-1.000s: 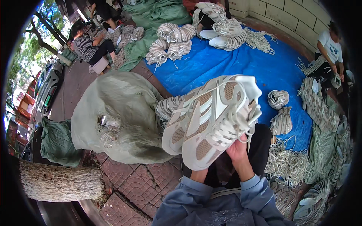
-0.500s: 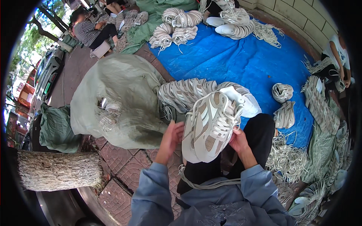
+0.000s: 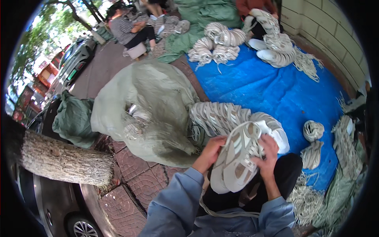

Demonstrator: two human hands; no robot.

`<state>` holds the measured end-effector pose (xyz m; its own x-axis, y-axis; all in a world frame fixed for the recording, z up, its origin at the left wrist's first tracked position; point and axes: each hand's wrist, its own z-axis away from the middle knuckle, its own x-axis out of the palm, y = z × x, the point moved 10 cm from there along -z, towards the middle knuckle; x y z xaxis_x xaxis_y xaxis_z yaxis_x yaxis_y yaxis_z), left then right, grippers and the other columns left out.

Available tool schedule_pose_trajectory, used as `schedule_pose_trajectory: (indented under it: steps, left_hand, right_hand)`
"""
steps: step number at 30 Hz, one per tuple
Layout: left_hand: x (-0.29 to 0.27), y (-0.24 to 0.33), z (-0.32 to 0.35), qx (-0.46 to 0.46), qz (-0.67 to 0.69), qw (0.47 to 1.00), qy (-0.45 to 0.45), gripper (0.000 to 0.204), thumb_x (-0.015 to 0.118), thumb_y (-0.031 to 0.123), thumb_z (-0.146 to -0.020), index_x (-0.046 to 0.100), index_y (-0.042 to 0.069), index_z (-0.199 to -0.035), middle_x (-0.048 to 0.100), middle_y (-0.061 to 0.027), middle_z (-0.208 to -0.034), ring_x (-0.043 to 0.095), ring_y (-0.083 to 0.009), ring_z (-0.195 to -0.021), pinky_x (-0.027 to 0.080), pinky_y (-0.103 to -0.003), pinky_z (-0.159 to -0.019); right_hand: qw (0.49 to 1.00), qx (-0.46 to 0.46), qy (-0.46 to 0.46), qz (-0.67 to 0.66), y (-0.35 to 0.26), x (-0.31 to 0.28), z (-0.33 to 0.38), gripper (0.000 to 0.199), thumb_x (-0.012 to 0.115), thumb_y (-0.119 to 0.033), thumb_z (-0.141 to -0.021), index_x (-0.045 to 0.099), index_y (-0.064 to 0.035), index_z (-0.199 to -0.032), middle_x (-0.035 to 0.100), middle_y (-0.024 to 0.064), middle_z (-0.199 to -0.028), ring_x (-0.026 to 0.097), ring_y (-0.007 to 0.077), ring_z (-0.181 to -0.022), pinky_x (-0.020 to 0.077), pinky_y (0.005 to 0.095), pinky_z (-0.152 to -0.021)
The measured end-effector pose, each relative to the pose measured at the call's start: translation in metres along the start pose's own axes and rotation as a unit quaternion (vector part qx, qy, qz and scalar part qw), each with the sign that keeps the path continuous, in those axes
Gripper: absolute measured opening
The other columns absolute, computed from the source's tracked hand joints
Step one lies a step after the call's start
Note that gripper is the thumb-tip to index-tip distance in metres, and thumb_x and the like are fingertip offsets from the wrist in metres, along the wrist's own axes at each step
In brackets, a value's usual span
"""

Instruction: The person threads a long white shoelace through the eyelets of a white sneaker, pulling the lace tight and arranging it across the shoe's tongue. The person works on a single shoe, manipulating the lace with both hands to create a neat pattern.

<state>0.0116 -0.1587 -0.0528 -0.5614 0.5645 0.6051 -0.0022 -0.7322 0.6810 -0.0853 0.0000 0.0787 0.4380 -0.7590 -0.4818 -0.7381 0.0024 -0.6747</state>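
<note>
Above my lap is a pair of beige and white sneaker uppers (image 3: 239, 161), one lying against the other, toes toward me. My left hand (image 3: 211, 152) grips the left edge near the heel end, its fingers partly hidden behind it. My right hand (image 3: 269, 158) is closed over the right side by the laces and collar. A loose white lace (image 3: 225, 213) lies across my lap. Just beyond the pair, a long row of nested sneaker uppers (image 3: 221, 117) stretches to the left, and a white-lined bundle of uppers (image 3: 276, 132) sits at its right end.
A large pale sack (image 3: 146, 98) stands at left, near a tree trunk (image 3: 67, 160). The blue tarp (image 3: 252, 85) holds several upper bundles (image 3: 225, 37). Loose laces (image 3: 308, 201) pile up at right. A co-worker in stripes (image 3: 128, 31) sits far left; another person in red (image 3: 256, 6) sits beyond the tarp.
My left hand has come from beside the uppers to grip their edge. My right hand has moved up to the laces and collar. The view has shifted, moving the surroundings rightward.
</note>
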Motion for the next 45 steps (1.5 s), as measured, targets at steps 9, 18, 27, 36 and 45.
schedule_pose_trajectory:
  steps: [9, 18, 27, 36, 45]
  left_hand:
    - [0.029, 0.008, 0.009, -0.058, 0.012, 0.995, -0.078, 0.04, 0.063, 0.018, -0.075, 0.05, -0.004, -0.105, 0.059, -0.0125, -0.092, 0.059, -0.0193, -0.084, 0.05, -0.033, -0.073]
    - [0.133, 0.06, 0.016, 0.106, -0.005, 0.979, -0.177, 0.043, 0.062, 0.005, -0.069, 0.047, -0.002, -0.109, 0.058, -0.0103, -0.097, 0.059, -0.0189, -0.084, 0.047, -0.031, -0.076]
    - [0.302, 0.069, -0.021, 0.098, -0.164, 0.914, -0.359, 0.049, 0.059, 0.009, -0.072, 0.042, -0.002, -0.117, 0.054, -0.0102, -0.107, 0.054, -0.0182, -0.096, 0.041, -0.031, -0.085]
    - [0.289, -0.05, -0.132, 0.009, -0.31, 0.919, -0.245, 0.051, 0.048, 0.046, -0.081, 0.046, 0.006, -0.113, 0.05, -0.0089, -0.109, 0.05, -0.0215, -0.099, 0.043, -0.04, -0.078]
    - [0.137, -0.233, -0.216, -0.22, -0.111, 0.955, -0.164, 0.036, 0.038, 0.035, -0.088, 0.049, 0.011, -0.113, 0.054, -0.0033, -0.109, 0.05, -0.0158, -0.099, 0.04, -0.034, -0.083]
  right_hand:
    - [0.999, -0.008, -0.018, 0.05, 0.006, 0.038, 0.005, 0.053, 0.054, -0.034, -0.073, 0.048, 0.0002, -0.113, 0.044, 0.0178, -0.121, 0.039, 0.0327, -0.112, 0.0252, 0.04, -0.095]
    - [0.741, 0.363, 0.069, -0.56, 0.114, -0.004, 0.014, 0.05, 0.051, -0.028, -0.079, 0.043, 0.0003, -0.12, 0.049, 0.0104, -0.119, 0.047, 0.0212, -0.108, 0.0333, 0.0336, -0.093]
    - [0.726, 0.253, 0.124, -0.627, 0.127, -0.168, -0.023, 0.031, 0.051, -0.024, -0.079, 0.056, -0.0016, -0.099, 0.06, 0.012, -0.096, 0.058, 0.0224, -0.085, 0.0453, 0.0374, -0.081]
    - [0.943, 0.267, 0.198, 0.008, 0.137, -0.248, 0.017, 0.071, 0.069, -0.008, -0.044, 0.048, 0.0029, -0.112, 0.059, 0.0123, -0.097, 0.057, 0.021, -0.088, 0.0444, 0.0297, -0.08]
    - [0.875, 0.473, 0.092, -0.031, 0.242, -0.098, 0.126, 0.091, 0.069, 0.002, -0.039, 0.04, -0.0067, -0.124, 0.055, 0.014, -0.106, 0.05, 0.0236, -0.102, 0.0385, 0.031, -0.088]
